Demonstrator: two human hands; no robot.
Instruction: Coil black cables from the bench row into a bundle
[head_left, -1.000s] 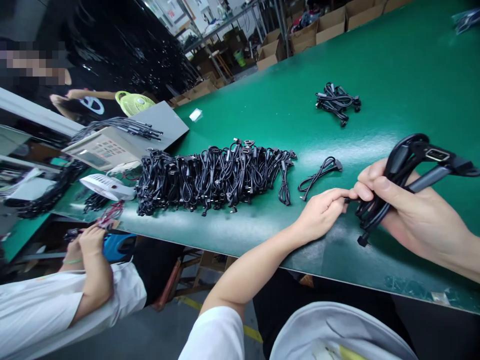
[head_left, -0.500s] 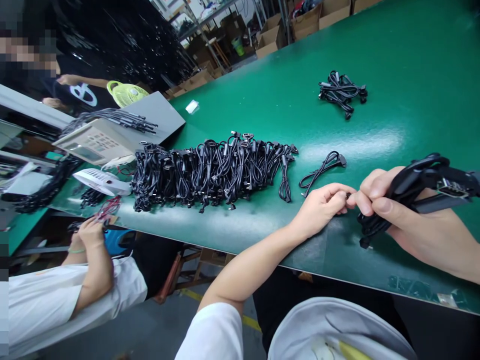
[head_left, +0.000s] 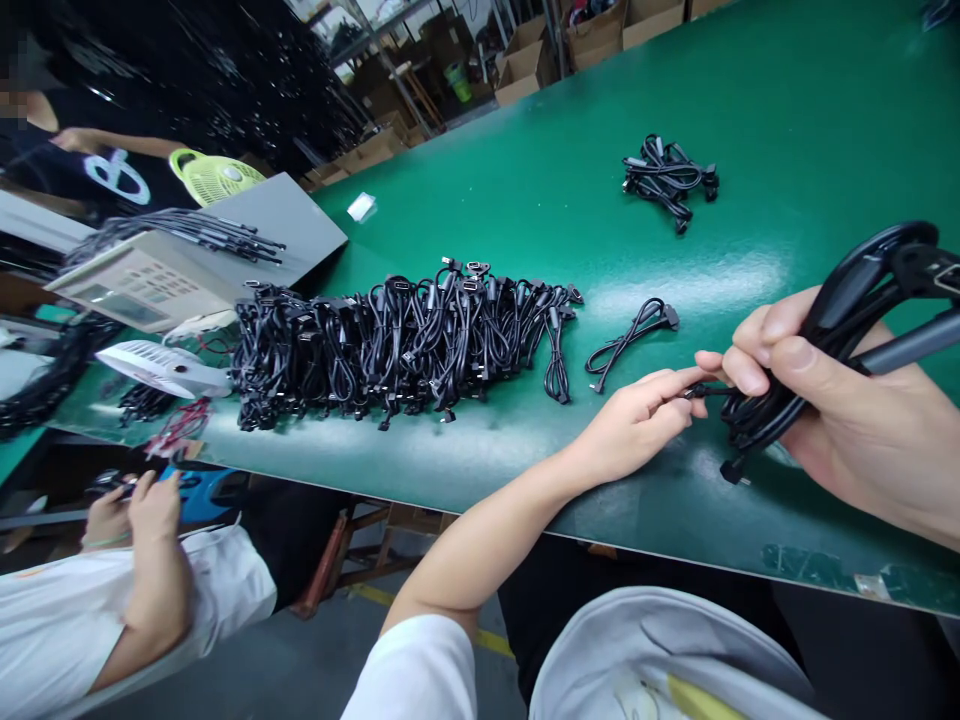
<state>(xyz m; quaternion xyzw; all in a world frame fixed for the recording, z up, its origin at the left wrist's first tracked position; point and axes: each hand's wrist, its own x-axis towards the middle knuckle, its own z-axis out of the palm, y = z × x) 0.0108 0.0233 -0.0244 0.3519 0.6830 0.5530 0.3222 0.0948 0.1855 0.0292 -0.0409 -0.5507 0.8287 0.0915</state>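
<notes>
My right hand [head_left: 840,420] grips a bunch of black cables [head_left: 832,320], looped upward with grey-sleeved plugs at the right edge of the view. My left hand [head_left: 637,425] rests on the green table [head_left: 787,120] and pinches the end of one cable from that bunch between thumb and fingers. A loose connector end [head_left: 733,472] hangs below the bunch. One single folded black cable [head_left: 630,340] lies on the table just beyond my left hand.
A long row of bundled black cables [head_left: 397,340] lies to the left. A small cable pile [head_left: 667,180] sits farther back. A beige tester box [head_left: 142,280] and a white device [head_left: 161,365] stand at left. A co-worker's hands [head_left: 135,500] work below the table edge. Cardboard boxes [head_left: 592,25] line the far side.
My right hand raised the cable bunch slightly. My left hand's fingers stretched out along one cable end. The view shifted a little to the right, and the co-worker's hands moved lower.
</notes>
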